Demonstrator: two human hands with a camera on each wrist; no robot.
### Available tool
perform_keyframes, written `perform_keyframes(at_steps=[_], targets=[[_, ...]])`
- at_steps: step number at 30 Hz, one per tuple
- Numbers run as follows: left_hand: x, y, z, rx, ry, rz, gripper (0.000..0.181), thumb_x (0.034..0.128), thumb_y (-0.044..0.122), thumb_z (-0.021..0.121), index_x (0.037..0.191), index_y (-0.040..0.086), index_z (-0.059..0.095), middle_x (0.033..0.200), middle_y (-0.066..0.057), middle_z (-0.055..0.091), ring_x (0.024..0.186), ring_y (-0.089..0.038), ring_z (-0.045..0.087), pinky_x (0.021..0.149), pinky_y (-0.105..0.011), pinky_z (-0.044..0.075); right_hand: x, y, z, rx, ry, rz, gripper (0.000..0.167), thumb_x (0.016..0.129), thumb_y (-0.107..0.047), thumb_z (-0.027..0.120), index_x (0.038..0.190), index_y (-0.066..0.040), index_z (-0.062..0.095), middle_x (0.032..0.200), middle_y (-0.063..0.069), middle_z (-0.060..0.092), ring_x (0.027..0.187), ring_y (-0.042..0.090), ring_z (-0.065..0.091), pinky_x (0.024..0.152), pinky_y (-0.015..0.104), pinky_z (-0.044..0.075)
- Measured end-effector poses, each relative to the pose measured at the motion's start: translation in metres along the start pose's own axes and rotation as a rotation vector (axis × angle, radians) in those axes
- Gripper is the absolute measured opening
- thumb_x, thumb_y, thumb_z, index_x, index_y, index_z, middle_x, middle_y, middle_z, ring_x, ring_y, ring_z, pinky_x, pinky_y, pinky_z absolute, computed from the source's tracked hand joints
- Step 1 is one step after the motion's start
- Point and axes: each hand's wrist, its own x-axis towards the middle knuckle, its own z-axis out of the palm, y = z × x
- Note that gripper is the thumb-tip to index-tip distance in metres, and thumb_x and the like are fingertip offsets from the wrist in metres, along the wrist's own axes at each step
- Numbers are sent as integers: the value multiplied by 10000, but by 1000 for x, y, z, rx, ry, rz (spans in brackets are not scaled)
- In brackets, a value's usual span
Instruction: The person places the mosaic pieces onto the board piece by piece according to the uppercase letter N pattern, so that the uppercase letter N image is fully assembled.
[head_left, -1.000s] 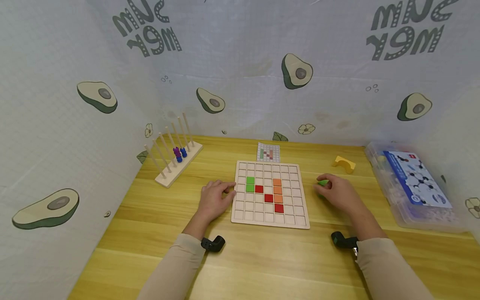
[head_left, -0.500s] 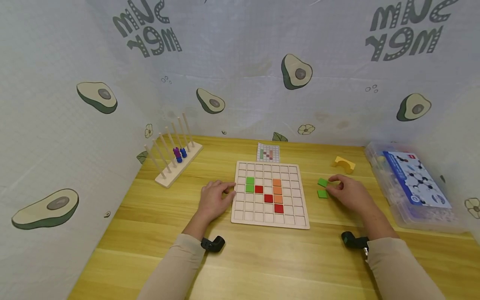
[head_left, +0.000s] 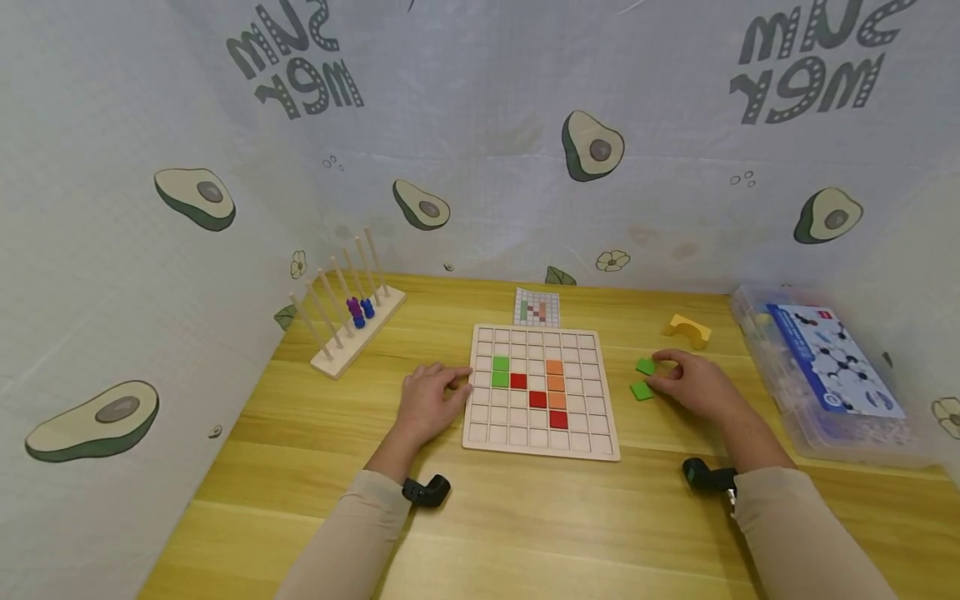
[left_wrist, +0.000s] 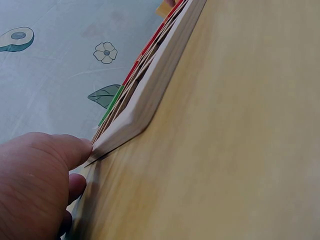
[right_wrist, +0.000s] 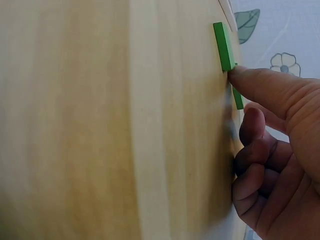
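A square wooden grid board (head_left: 501,433) lies mid-table, holding two green, several orange and several red tiles in its cells. My left hand (head_left: 429,404) rests at its left side, with thumb and forefinger touching the edge; the left wrist view shows the thumb (left_wrist: 75,150) against the board's corner. To the right of the board, two loose green tiles lie apart, one farther (head_left: 646,366) and one nearer (head_left: 642,391), the nearer one turned slightly. My right hand (head_left: 693,385) is beside them. In the right wrist view its thumb (right_wrist: 260,82) touches a corner of the nearer tile (right_wrist: 225,47).
A printed pattern card (head_left: 537,307) lies behind the board. At the left stands a pegged wooden rack (head_left: 341,354) with blue and purple pieces. A yellow arch block (head_left: 687,331) sits beyond my right hand. Farther right is a clear plastic case (head_left: 817,429) with a blue-printed sheet.
My right hand has drawn back right from over the green tiles, uncovering both. The nearer tile has since turned and shifted slightly left. My left hand stays at the board.
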Motion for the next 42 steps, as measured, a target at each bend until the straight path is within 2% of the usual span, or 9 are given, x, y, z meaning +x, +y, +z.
perform_keyframes(at_steps=[11, 25, 42], targets=[[-2, 0, 0, -10, -1, -1, 315, 975, 332, 676, 1263, 221, 736, 950, 24, 692, 928, -194, 564, 819, -368, 351, 2, 0, -2, 16, -31, -6, 612, 966, -386, 691, 1393, 23, 534, 862, 104, 563, 723, 215, 498, 643, 321, 377], [-2, 0, 0, 3, -6, -6, 313, 975, 340, 673, 1261, 229, 736, 955, 27, 695, 924, -190, 563, 809, -363, 353, 1, 1, -1, 21, -30, -22, 463, 1008, -336, 635, 1303, 17, 584, 844, 86, 580, 712, 197, 511, 659, 325, 395], [0, -1, 0, 0, -1, 1, 315, 975, 342, 674, 1263, 229, 735, 956, 34, 694, 909, -177, 552, 809, -356, 351, -4, -31, -2, 33, -24, -78, 434, 1003, -325, 649, 1315, -26, 596, 841, 64, 588, 694, 187, 502, 631, 322, 394]])
